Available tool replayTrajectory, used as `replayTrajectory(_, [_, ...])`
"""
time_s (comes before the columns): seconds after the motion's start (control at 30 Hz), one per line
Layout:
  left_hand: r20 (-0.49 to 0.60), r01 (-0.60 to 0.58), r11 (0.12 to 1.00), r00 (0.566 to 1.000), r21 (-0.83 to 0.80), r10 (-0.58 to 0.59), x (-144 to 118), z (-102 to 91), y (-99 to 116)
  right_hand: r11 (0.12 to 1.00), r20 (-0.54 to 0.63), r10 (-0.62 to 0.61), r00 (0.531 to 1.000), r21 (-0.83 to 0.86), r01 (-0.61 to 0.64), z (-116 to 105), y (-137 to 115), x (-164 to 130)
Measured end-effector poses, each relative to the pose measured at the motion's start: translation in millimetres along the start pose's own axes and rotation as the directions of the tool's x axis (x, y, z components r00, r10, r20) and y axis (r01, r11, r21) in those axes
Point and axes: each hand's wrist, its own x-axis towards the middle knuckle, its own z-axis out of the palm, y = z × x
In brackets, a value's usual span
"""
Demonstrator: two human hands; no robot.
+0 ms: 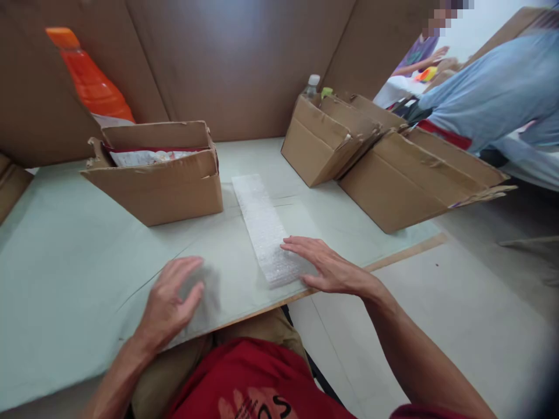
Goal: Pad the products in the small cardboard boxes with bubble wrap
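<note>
Tall brown cardboard panels (236,64) stand as walls behind a pale green bench (65,256), shutting in its back and left sides. To the right lies a light tiled floor (458,314) (smooth and evenly lit). Beyond the panels' gap, a bright white wall (484,23) shows.

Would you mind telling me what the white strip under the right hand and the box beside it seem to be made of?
The strip looks like bubble wrap: translucent white plastic, bumpy texture. The box looks like plain brown corrugated cardboard, matte, with torn, frayed flaps.
</note>
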Motion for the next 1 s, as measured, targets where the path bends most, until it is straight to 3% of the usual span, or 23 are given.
replayTrajectory(0.1, [0.163,-0.118,0.992,0.979,-0.047,0.124,-7,27.0,20,1.000,-0.056,0.022,0.998,-0.014,-0.022,7,7,-18])
replayTrajectory(0.23, [0.291,-0.179,0.983,0.939,-0.035,0.182,7,64.2,32,0.998,-0.210,0.063,0.976,-0.003,-0.065,24,16,-19])
replayTrajectory(0.33, [0.323,-0.216,0.973,0.918,-0.078,0.230,26,84.4,40,0.996,-0.350,0.000,0.937,0.084,0.032,37,13,-5])
replayTrajectory(0.4, [0.289,-0.184,0.969,0.930,-0.165,0.226,34,89.4,46,0.979,-0.427,0.010,0.904,0.189,0.078,42,4,2])
replayTrajectory(0.47, [0.227,-0.073,0.970,0.966,-0.232,0.127,36,87.8,52,0.950,-0.455,0.079,0.887,0.305,0.072,46,-6,6])
replayTrajectory(0.53, [0.192,0.098,0.962,0.980,-0.256,-0.049,34,83.0,56,0.932,-0.452,0.151,0.879,0.361,0.025,48,-15,5])
replayTrajectory(0.63, [0.259,0.301,0.922,0.936,-0.242,-0.238,31,79.2,56,0.948,-0.489,0.222,0.843,0.311,-0.069,53,-24,0])
replayTrajectory(0.77, [0.321,0.328,0.942,0.902,-0.077,-0.288,32,86.7,51,0.988,-0.620,0.127,0.774,0.146,-0.046,60,-34,-10])
replayTrajectory(0.9, [0.266,0.267,0.962,0.925,0.054,-0.272,34,94.4,49,0.998,-0.520,-0.054,0.852,-0.007,0.059,69,-44,-10])
replayTrajectory(1.0, [0.118,0.151,0.987,0.981,0.047,-0.155,28,90.9,49,0.996,-0.441,-0.085,0.894,-0.070,0.061,74,-44,-2])
